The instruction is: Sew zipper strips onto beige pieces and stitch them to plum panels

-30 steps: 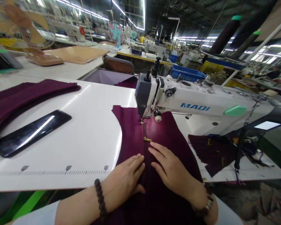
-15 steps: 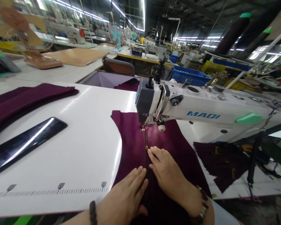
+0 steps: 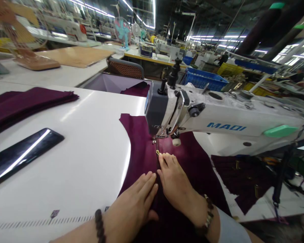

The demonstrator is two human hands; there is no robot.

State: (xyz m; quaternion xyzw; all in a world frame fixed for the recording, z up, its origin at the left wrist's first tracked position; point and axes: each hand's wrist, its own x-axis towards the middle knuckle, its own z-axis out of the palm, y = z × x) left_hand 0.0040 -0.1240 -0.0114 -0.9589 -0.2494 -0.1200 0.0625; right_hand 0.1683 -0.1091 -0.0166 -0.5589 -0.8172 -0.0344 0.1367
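Observation:
A maroon fabric piece lies under the presser foot of a white sewing machine. Along its middle runs a zipper with a gold slider, just in front of the foot. My right hand rests on the cloth right of the zipper, index fingertip touching or nearly touching the slider, thumb apart from it. My left hand lies flat on the fabric left of the zipper line, fingers stretched forward and together. The near part of the cloth is dark and partly covered by my hands.
A stack of maroon pieces and a black phone-like slab lie left on the white table. More maroon pieces with gold zipper parts are at right. Behind stand a blue crate, a chair and a fan.
The fabric has slid forward under the machine, bringing the slider closer to the presser foot. Both hands have moved forward with it. The view has shifted slightly.

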